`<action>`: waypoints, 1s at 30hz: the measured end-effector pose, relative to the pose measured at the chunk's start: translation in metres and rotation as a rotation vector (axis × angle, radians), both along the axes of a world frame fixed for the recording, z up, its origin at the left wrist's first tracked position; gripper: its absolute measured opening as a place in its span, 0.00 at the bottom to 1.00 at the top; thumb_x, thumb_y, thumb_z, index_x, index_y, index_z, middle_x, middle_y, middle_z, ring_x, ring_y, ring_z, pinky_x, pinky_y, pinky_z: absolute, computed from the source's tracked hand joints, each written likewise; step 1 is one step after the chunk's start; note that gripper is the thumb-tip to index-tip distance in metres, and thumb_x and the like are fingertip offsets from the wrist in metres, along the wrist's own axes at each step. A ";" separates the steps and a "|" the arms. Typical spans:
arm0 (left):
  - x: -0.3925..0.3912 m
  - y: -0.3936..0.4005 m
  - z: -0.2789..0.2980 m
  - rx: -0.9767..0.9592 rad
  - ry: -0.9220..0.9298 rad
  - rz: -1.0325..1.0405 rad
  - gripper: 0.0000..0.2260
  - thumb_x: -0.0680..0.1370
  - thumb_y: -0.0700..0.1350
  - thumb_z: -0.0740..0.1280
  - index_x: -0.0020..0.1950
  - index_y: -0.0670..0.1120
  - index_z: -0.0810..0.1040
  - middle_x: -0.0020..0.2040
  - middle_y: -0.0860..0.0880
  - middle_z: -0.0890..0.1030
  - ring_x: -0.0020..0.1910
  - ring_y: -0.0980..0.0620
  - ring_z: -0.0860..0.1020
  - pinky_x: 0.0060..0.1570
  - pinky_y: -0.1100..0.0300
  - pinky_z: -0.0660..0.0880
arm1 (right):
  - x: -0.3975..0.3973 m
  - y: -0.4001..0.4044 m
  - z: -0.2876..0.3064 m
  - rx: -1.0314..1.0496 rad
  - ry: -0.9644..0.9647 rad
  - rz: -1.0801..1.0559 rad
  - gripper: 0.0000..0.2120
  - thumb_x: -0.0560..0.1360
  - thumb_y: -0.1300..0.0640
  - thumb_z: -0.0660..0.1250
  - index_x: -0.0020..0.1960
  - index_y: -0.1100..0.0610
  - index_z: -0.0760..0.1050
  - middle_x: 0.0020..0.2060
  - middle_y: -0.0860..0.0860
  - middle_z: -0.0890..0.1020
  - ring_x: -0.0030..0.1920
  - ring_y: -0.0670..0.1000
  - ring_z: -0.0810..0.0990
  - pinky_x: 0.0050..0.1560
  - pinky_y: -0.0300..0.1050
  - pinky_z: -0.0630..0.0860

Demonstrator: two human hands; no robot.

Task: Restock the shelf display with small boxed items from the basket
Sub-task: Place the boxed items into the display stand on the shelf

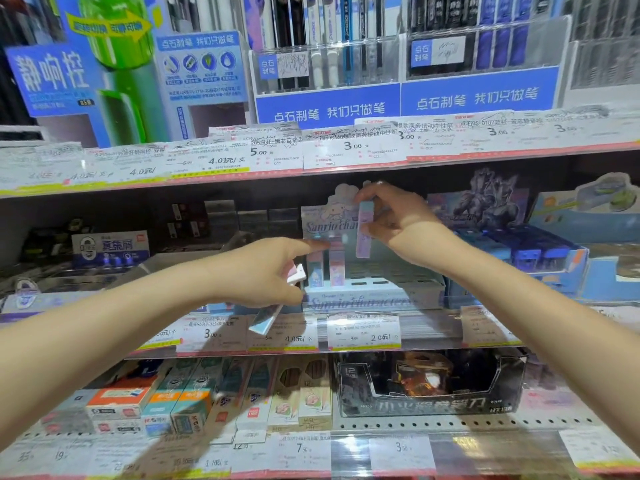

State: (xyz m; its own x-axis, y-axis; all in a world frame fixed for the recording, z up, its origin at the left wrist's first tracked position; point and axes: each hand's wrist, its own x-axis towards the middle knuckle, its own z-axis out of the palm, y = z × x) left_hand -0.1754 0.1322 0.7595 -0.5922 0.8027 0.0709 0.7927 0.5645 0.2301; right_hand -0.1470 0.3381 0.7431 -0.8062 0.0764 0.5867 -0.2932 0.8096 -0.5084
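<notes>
On the middle shelf, a pale blue cardboard display tray (363, 299) printed with cartoon characters stands between a blue box of dark refills (540, 252) and a cluttered clear bin (104, 271). The right hand (398, 223) pinches a slim pastel pink-and-lilac boxed item (364, 228) upright between thumb and fingertips, just above the tray's mostly vacant slots. The left hand (263, 271) is closed around several more slim boxes (277, 306), their ends poking out below the palm, while its forefinger reaches to touch two pastel boxes already standing (327, 263) at the tray's left end. The basket is out of view.

Several things could go wrong from here. The left hand does two jobs at once: its hold on the spare boxes looks loose, and one hangs low over the shelf edge, so a shift of the fingers could let it slip down onto the lower shelf. The standing boxes are tall and narrow; a push from the forefinger, or a knock from the incoming box, could topple them like dominoes. The slots are blurred, so I cannot tell how snug they are; a tilted entry could jam or leave the box leaning. The tray's upright backing card (329, 216) sits close behind the right hand and could be bent by it.
</notes>
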 end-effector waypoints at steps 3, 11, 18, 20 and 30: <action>-0.004 0.000 -0.002 -0.021 0.002 0.022 0.31 0.73 0.39 0.66 0.74 0.52 0.61 0.24 0.55 0.67 0.20 0.62 0.69 0.21 0.71 0.62 | -0.009 -0.002 -0.007 0.031 0.013 -0.044 0.16 0.73 0.66 0.65 0.59 0.55 0.71 0.46 0.58 0.78 0.40 0.58 0.78 0.43 0.37 0.72; -0.018 -0.005 0.000 -0.107 -0.070 0.060 0.34 0.72 0.41 0.66 0.75 0.53 0.57 0.18 0.53 0.70 0.19 0.55 0.65 0.21 0.65 0.61 | -0.009 -0.007 -0.020 -0.018 0.018 -0.015 0.13 0.73 0.66 0.64 0.57 0.57 0.71 0.43 0.54 0.75 0.40 0.52 0.74 0.42 0.36 0.70; -0.022 -0.006 0.002 -0.097 -0.125 0.034 0.32 0.73 0.38 0.65 0.74 0.55 0.58 0.22 0.48 0.68 0.18 0.53 0.62 0.19 0.65 0.58 | -0.010 -0.006 -0.026 -0.011 -0.005 -0.036 0.13 0.73 0.66 0.64 0.56 0.57 0.71 0.42 0.55 0.76 0.44 0.56 0.76 0.49 0.46 0.74; -0.022 -0.006 0.002 -0.092 -0.129 0.029 0.32 0.73 0.37 0.65 0.73 0.56 0.59 0.20 0.50 0.67 0.17 0.55 0.61 0.18 0.65 0.57 | -0.010 -0.005 -0.027 0.036 -0.058 -0.030 0.12 0.73 0.66 0.64 0.55 0.58 0.72 0.43 0.56 0.77 0.46 0.57 0.77 0.51 0.51 0.76; -0.023 -0.007 0.003 -0.124 -0.111 0.009 0.34 0.73 0.38 0.64 0.74 0.60 0.56 0.17 0.52 0.67 0.17 0.56 0.62 0.19 0.63 0.59 | -0.009 -0.006 -0.026 0.167 0.184 -0.204 0.17 0.65 0.63 0.55 0.44 0.64 0.80 0.51 0.58 0.78 0.54 0.59 0.75 0.50 0.41 0.69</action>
State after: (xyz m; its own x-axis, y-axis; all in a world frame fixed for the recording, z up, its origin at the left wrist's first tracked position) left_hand -0.1980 0.1256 0.7630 -0.5977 0.7962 -0.0944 0.7614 0.6005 0.2443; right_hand -0.1562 0.3320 0.7170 -0.6632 0.1158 0.7395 -0.1916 0.9288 -0.3172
